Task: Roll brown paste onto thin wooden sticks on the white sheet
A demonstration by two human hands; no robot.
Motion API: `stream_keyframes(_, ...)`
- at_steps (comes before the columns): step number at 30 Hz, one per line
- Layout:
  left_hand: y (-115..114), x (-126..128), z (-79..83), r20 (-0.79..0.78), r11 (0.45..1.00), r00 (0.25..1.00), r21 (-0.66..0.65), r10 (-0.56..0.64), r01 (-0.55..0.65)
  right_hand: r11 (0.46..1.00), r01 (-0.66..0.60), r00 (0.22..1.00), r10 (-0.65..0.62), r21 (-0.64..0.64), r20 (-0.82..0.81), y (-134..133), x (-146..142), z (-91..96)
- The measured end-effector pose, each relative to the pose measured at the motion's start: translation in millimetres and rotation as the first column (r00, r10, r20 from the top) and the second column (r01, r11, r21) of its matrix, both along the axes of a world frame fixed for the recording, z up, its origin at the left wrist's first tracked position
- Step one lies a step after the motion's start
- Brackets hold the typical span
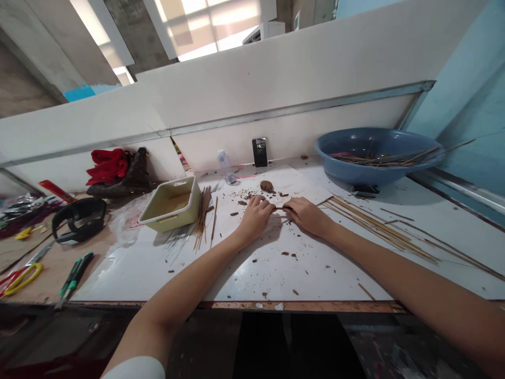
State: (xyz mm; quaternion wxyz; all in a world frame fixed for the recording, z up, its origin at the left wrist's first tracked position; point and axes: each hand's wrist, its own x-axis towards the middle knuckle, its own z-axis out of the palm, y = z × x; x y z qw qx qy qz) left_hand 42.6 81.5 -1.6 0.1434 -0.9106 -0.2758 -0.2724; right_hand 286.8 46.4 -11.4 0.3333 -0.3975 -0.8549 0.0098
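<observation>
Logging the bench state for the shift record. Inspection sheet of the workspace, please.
Surface: white board on a wooden bench, scattered with brown crumbs.
Job's things: brown clay-like lump; thin bamboo sticks right of the hands.
Clutter: blue basin holding sticks, cream tray, plastic bottle, phone, yellow-handled scissors.
Grippers: left hand and right hand pinch a thin brown stick between them.
Cables: nothing seen.
Surroundings: white partition, pale blue wall.
</observation>
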Motion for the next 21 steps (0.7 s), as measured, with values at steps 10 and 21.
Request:
stream_keyframes(10, -5.6, 0.6, 5.5, -0.061, 0.998, 0.997, 0.029, -0.048, 0.050, 0.997, -0.051, 0.999, 0.051, 0.057, 0.003, -0.7, 2.3, 1.9)
stream_keyframes(21, -6.5, -0.1, 7.9, -0.100, 0.998, 0.994, 0.041, -0.033, 0.037, 0.996, -0.030, 0.999, 0.026, 0.088, 0.044, -1.8, 0.7, 2.8)
